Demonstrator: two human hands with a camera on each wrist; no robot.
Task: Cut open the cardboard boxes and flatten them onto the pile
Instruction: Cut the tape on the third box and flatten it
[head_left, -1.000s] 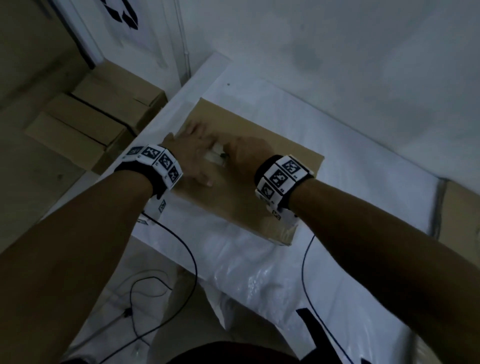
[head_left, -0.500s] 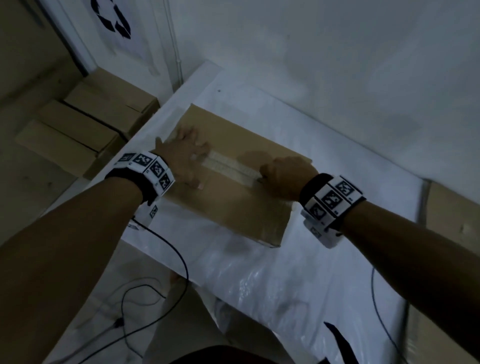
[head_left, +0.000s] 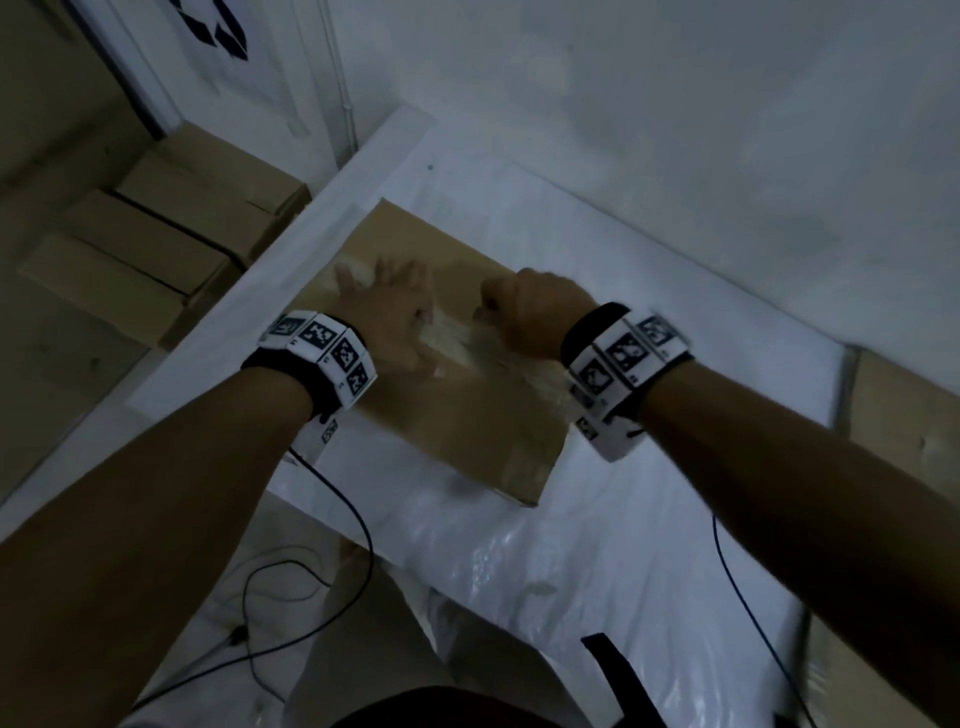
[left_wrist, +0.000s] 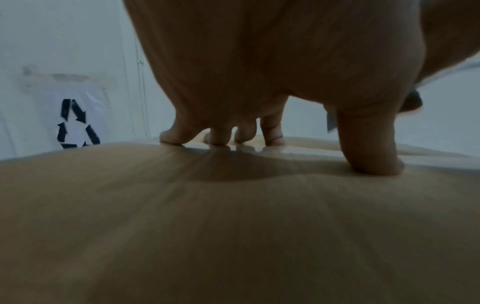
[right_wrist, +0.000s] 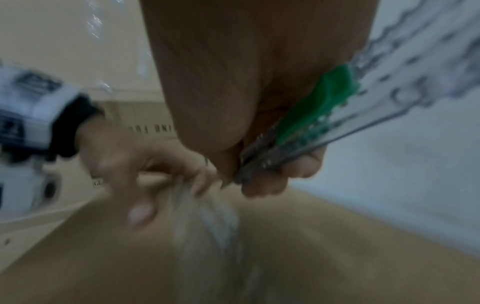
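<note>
Brown cardboard box (head_left: 457, 415) lies closed on a white plastic-covered table (head_left: 597, 561), near its far-left corner, both hands on the top face. Left hand (head_left: 387, 317) palm down, fingers spread and straight, tips pressing the box top near its far-left end; left wrist view shows four fingertips (left_wrist: 219, 138) and the thumb planted on the cardboard, palm arched above it. Right hand (head_left: 532, 317) fisted around a utility knife (right_wrist: 306, 131), thumb and fingers wrapped on the handle; knife has a clear body with a green slider, blade tip pointing down at the box top, just beside the left hand's fingers. Whether the tip is in the tape, can't tell, view blurred. Both forearms reach in from the near side, marker wristbands on both wrists.

Box long axis runs diagonally, far-left to near-right in the head view. Strip of pale clear tape (head_left: 467, 343) runs along that axis down the middle of the top, both hands sit over it. Box surface plain, smooth; near-right corner shows a short side wall with faint print, unreadable.

More closed cardboard boxes (head_left: 171, 244) stacked on the floor left of the table. Recycling-arrows sign (left_wrist: 75, 125) on the white wall behind them. Another cardboard piece (head_left: 904, 410) at the table's right edge. Cables (head_left: 332, 597) hang from the wristbands
</note>
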